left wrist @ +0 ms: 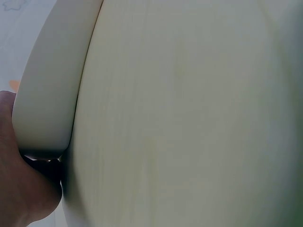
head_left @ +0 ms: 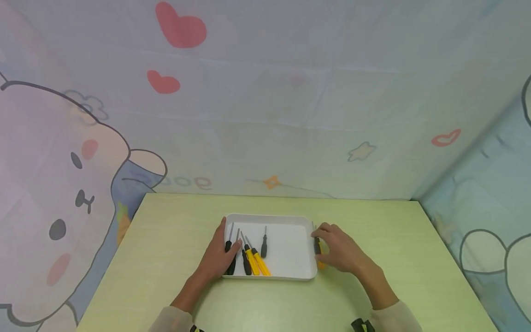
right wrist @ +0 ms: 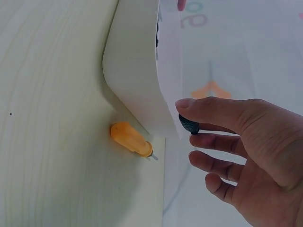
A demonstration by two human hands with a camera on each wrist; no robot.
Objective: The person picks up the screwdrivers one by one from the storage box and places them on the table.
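Currently dark-handled screwdriver (right wrist: 189,125) is at right edge of white tray (head_left: 290,251), right hand (head_left: 340,250) grip pinching its handle; yellow-handled screwdriver (right wrist: 129,137) lies just beside tray on table (head_left: 373,219). Left hand (head_left: 217,256) grip clasps tray's left side, thumb over rim. Other screwdrivers (head_left: 262,264) sit inside, mostly left; printed backdrop (head_left: 265,106) behind

White tray (head_left: 290,251) on the desk (head_left: 186,207). Left hand (head_left: 219,253) grips its left rim, thumb over the inside. Black-handled screwdrivers (head_left: 246,265) bunched near that thumb, two yellow-and-black screwdrivers (head_left: 261,264) right beside them, small dark screwdriver (head_left: 264,247) a bit further right. Right hand (head_left: 340,249) holds a dark handle (head_left: 317,246) just outside the right rim, yellow handle (head_left: 321,264) next to it. Cartoon-print cloth (head_left: 290,115) behind.
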